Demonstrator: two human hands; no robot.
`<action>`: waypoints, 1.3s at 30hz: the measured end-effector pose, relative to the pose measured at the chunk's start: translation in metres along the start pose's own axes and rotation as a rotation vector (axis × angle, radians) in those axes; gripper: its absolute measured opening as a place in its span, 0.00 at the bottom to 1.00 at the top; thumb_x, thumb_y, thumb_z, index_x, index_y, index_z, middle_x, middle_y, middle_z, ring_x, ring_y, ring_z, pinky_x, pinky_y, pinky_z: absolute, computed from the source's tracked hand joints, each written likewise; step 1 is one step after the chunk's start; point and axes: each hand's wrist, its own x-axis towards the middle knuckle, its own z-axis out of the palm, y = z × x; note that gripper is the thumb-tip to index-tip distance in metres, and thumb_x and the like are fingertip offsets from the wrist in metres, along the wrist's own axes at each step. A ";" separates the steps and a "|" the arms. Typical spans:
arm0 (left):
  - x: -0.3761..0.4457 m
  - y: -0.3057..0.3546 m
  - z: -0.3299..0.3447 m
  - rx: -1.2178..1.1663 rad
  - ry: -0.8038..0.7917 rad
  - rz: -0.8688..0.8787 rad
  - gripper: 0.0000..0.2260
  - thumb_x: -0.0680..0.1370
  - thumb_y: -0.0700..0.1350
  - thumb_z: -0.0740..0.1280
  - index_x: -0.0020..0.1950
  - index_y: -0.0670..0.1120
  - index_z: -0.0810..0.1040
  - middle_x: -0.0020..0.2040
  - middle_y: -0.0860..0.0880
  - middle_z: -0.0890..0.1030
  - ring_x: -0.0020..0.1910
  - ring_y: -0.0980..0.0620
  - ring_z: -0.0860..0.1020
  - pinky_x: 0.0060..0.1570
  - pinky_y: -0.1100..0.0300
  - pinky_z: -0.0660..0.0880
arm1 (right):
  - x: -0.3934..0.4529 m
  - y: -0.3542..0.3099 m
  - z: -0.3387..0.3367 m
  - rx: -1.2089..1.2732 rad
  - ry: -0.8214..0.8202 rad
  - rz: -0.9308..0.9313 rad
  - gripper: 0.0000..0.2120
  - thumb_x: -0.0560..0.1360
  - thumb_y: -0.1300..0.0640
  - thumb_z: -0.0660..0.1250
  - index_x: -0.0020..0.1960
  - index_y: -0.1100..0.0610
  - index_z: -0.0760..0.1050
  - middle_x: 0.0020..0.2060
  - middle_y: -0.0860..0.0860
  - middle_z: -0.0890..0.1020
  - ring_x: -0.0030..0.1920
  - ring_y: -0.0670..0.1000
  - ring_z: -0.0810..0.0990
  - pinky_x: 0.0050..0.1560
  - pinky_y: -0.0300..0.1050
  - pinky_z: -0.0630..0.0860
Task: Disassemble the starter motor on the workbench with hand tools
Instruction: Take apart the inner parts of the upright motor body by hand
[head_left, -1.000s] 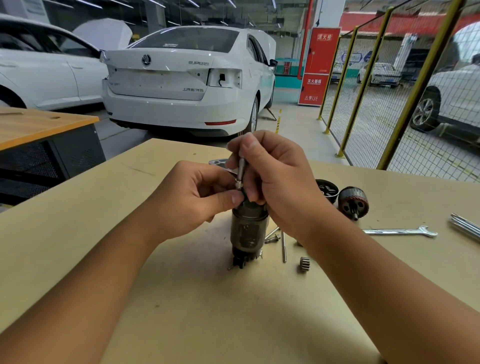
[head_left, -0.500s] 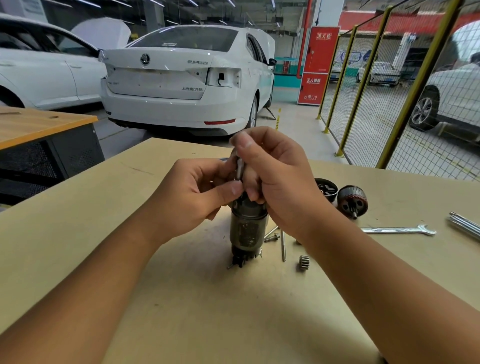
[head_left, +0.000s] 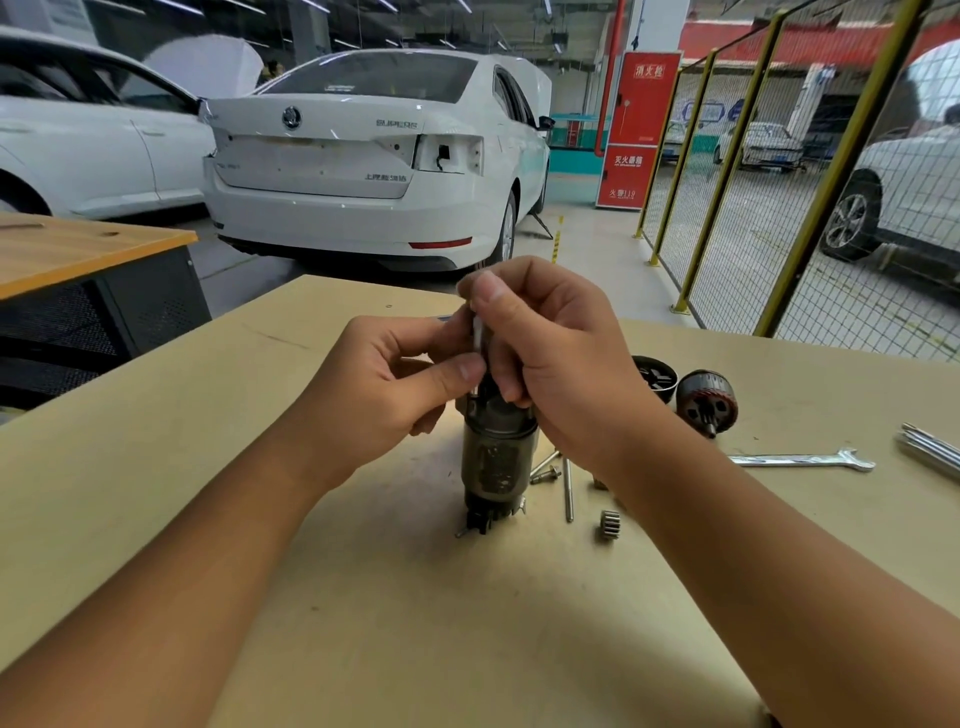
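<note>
Both hands meet on top of the dark cylindrical metal motor housing, which stands upright near the middle of the tan wooden bench. The right hand pinches a thin silver metal rod that rises from the top of the housing, with fingers curled round it. The left hand, at 9 o'clock of the housing, presses its thumb against the lower part of the same rod and curls its fingers near the housing's top.

To do this step well, I think the rod should come out straight upward, along the axis of the housing, while the left hand keeps the body from tipping, because its base looks narrow. A slow pull with small turns is safer than force.

At 3 o'clock of the housing lie loose long steel bolts, a small toothed metal gear, a dark round armature part and a flat silver open-end wrench.

Hidden: the hands cover the top of the housing, so how the rod is seated cannot be seen. Whether it is a shaft or a tool is hard to say. The bundle of silver tools is cut off at the right edge.
</note>
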 end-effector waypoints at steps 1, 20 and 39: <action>0.000 0.000 0.000 -0.014 0.005 -0.006 0.05 0.79 0.44 0.71 0.53 0.48 0.86 0.38 0.45 0.79 0.30 0.43 0.68 0.28 0.51 0.68 | 0.001 0.001 0.000 -0.007 0.001 0.001 0.07 0.84 0.59 0.63 0.52 0.60 0.79 0.36 0.55 0.81 0.23 0.46 0.70 0.27 0.38 0.69; 0.001 0.004 0.002 -0.066 0.009 -0.034 0.04 0.76 0.44 0.71 0.47 0.47 0.85 0.36 0.43 0.79 0.29 0.50 0.69 0.29 0.57 0.64 | 0.001 0.000 0.002 0.011 0.014 -0.015 0.04 0.82 0.59 0.67 0.49 0.60 0.75 0.40 0.68 0.80 0.22 0.46 0.69 0.25 0.37 0.68; 0.001 0.004 0.004 -0.033 0.005 -0.010 0.04 0.75 0.41 0.71 0.47 0.43 0.84 0.34 0.54 0.81 0.28 0.58 0.75 0.31 0.70 0.70 | 0.000 0.000 0.001 0.038 0.005 -0.019 0.05 0.81 0.57 0.67 0.51 0.59 0.77 0.40 0.68 0.79 0.22 0.45 0.70 0.26 0.37 0.68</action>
